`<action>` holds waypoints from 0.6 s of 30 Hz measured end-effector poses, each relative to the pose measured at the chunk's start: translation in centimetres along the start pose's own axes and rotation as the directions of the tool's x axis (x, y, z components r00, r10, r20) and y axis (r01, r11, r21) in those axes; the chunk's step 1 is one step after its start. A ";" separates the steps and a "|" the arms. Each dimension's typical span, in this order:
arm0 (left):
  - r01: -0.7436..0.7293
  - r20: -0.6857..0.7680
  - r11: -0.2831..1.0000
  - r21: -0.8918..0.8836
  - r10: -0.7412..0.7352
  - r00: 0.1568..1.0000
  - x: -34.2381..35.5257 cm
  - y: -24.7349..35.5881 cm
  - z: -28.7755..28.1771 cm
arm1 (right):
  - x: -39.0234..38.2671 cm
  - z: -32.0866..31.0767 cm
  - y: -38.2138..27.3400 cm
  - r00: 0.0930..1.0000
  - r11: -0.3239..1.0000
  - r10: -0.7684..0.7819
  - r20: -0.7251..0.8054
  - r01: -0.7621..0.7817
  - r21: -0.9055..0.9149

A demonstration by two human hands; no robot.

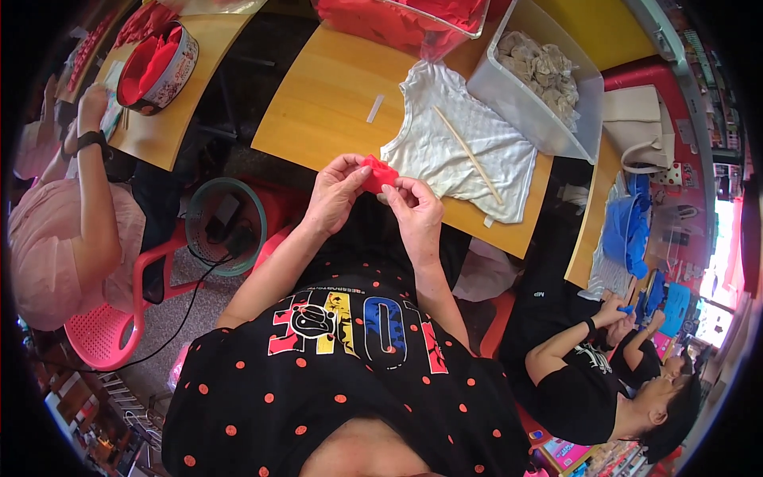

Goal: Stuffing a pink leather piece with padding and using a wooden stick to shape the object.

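Observation:
Between my two hands, just in front of the table's near edge, is a small piece of red fabric (pixel 377 176). My left hand (pixel 338 191) pinches its left side with thumb and fingers. On its lower right, my right hand (pixel 415 205) grips it the same way. Beyond my right hand a white cloth shirt (pixel 461 143) lies spread on the wooden table (pixel 314 103). A thin wooden stick (pixel 467 155) rests slantwise on the shirt. To the shirt's left lies a short white strip (pixel 375 109).
At the table's far side stand a clear bin of red fabric (pixel 429 46) and a translucent bin (pixel 548 119) of beige crumpled pieces. A round tin (pixel 179 75) with red pieces sits on the left table. People work on both sides; a teal basket (pixel 226 226) stands at left.

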State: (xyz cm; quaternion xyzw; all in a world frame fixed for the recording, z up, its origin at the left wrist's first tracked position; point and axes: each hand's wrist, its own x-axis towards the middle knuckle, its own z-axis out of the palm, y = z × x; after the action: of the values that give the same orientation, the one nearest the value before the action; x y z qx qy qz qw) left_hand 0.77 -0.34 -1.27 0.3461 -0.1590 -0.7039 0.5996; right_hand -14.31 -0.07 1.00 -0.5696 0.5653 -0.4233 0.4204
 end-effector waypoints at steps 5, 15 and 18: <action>-0.085 0.070 0.987 0.133 0.077 0.995 0.3 -0.4 -0.9 | 0.5 -0.6 -0.2 0.871 0.735 0.276 0.406 -0.463 0.495; -0.060 0.202 0.931 0.361 -0.015 0.979 0.4 -0.3 -1.2 | 0.4 -0.3 2.3 0.666 0.210 0.491 0.562 -0.716 0.665; -0.085 0.189 0.890 0.447 -0.001 0.982 0.1 -0.1 -1.0 | 0.1 -0.3 1.4 0.765 0.451 0.497 0.410 -0.631 0.631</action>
State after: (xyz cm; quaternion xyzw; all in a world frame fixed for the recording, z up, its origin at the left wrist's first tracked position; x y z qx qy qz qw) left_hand 1.38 -0.22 -2.05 0.4063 -0.3808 -0.6630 0.5003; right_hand -14.98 -0.18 -0.23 -0.1598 0.4625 -0.4005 0.7747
